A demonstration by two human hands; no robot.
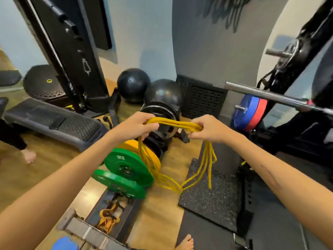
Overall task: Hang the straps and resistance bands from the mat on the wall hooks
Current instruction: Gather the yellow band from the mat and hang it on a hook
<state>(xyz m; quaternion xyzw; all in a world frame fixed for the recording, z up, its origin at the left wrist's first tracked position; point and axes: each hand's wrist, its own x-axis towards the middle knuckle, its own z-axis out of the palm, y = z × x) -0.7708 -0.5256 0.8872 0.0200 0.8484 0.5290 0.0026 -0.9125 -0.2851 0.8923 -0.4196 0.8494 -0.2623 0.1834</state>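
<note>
Yellow rubber resistance bands, thin and looped several times over, stretch between our two hands at the middle of the view. Our left hand is curled into a fist around one end of the bundle, at about nine o'clock from its span; our right hand pinches the other end at three o'clock, fingers folded down over the strands. From each fist the loose loops hang toward six o'clock and meet in a sagging tangle above the wooden floor, just beside a speckled black rubber mat. At seven o'clock from the bands, round green weight plates and a yellow plate sit on a rack, the hanging loops passing in front of them. At twelve o'clock two black rubber balls rest against the pale wall. High at one o'clock, dark straps hang on the wall; the hooks themselves we cannot make out. A chrome barbell crosses at two o'clock. Our bare foot shows at six o'clock.
</note>
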